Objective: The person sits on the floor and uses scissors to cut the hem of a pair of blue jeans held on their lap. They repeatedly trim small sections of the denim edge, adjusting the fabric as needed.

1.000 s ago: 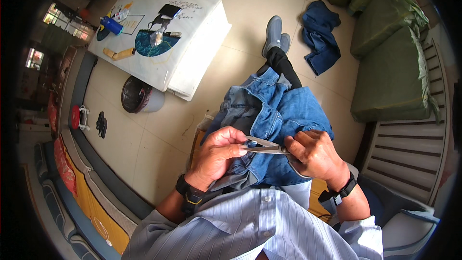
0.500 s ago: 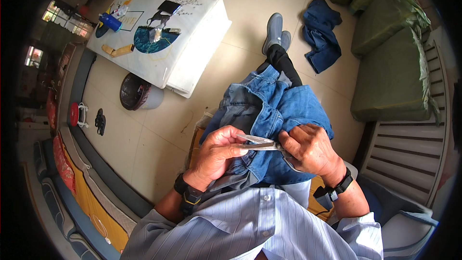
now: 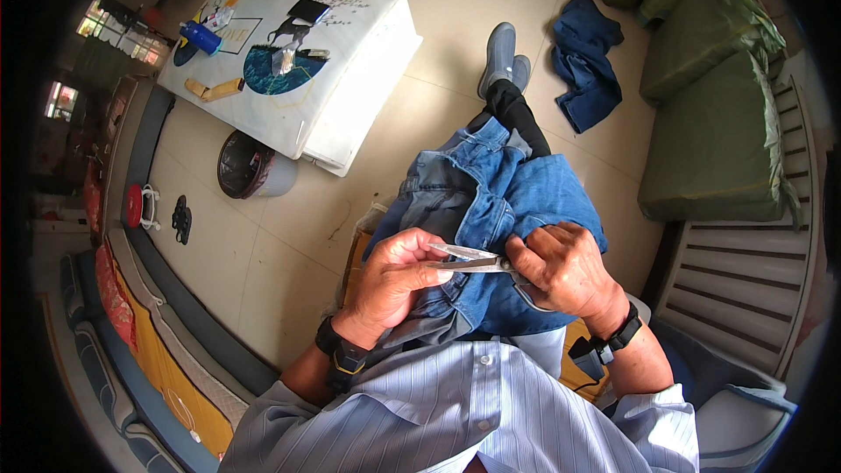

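Note:
My right hand [image 3: 562,271] is closed round the handles of metal scissors [image 3: 476,263], whose blades are slightly parted and point left. My left hand [image 3: 399,276] is closed at the blade tips, thumb and fingertips touching them; whatever else it pinches is hidden. Under both hands, blue and grey denim garments [image 3: 534,193] lie bunched across my lap. Beyond them, my legs in black trousers and grey shoes [image 3: 498,57] stretch out on the floor.
A white table [image 3: 350,52] with a blue bottle and small items stands front-left, a bin [image 3: 245,166] beside it. Blue jeans [image 3: 585,61] lie on the floor. Green covered cushions [image 3: 710,140] and a slatted bench [image 3: 727,289] are at right; a sofa [image 3: 158,368] is at left.
Both hands and the scissors have shifted slightly upward in the picture, the right hand a little leftward too. The grip looks much the same.

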### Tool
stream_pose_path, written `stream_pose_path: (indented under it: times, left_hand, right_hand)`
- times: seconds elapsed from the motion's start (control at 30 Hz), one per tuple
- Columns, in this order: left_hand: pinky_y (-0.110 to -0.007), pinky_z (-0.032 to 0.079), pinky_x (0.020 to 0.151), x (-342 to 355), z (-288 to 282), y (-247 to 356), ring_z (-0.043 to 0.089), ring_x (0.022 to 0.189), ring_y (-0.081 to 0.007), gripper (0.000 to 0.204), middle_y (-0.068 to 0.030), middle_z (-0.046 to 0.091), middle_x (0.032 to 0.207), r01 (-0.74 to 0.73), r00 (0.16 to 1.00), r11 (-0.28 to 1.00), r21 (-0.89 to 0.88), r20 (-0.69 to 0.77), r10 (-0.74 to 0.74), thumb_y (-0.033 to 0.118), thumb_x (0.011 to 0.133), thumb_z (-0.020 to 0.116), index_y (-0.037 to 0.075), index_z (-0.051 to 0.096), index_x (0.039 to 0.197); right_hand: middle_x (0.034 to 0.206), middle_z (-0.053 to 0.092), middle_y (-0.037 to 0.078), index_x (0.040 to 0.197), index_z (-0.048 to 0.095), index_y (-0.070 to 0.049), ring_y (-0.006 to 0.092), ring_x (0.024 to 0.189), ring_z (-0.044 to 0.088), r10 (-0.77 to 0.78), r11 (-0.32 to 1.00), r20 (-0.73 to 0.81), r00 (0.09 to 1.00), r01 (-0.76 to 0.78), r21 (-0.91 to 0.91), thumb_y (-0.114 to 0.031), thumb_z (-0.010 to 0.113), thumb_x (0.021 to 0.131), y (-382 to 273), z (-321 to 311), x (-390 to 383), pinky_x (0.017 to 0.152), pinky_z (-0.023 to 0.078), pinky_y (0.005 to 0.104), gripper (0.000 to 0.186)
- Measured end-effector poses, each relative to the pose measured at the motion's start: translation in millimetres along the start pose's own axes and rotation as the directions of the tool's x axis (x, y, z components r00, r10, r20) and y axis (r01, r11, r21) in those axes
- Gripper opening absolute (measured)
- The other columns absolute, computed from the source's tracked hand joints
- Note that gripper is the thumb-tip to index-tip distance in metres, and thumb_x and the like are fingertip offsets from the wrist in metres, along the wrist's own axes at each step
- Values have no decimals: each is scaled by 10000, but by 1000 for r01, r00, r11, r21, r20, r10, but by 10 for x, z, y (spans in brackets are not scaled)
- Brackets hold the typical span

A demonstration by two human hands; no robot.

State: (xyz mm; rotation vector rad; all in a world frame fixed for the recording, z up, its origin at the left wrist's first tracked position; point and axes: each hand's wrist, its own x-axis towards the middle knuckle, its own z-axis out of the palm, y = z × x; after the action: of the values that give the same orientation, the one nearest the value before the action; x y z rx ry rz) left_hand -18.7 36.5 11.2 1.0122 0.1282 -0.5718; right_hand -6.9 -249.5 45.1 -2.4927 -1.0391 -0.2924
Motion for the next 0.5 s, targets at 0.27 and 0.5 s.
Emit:
stream_pose_path:
  times: [0.27, 0.5]
  left_hand:
    - [-321, 537, 956, -19, 21, 12, 655, 1016, -160, 328, -54, 690, 1078, 4, 1000, 1000, -16, -18, -4, -28, 838, 793, 21, 675, 1140]
    - [-315, 533, 949, -29, 51, 12, 651, 1011, -155, 305, -43, 688, 1076, -28, 999, 1000, -10, -31, 28, -22, 848, 792, 28, 674, 1125]
  right_hand:
    - [662, 454, 20, 998, 659, -48, 198, 522, 545, -18, 999, -36, 999, 17, -40, -116, 770, 809, -7, 14, -10, 489, 447, 355, 230]
    - [662, 457, 21, 1009, 664, -39, 192, 521, 548, -23, 998, -26, 999, 22, -53, -113, 768, 809, -10, 15, -13, 481, 442, 350, 237]
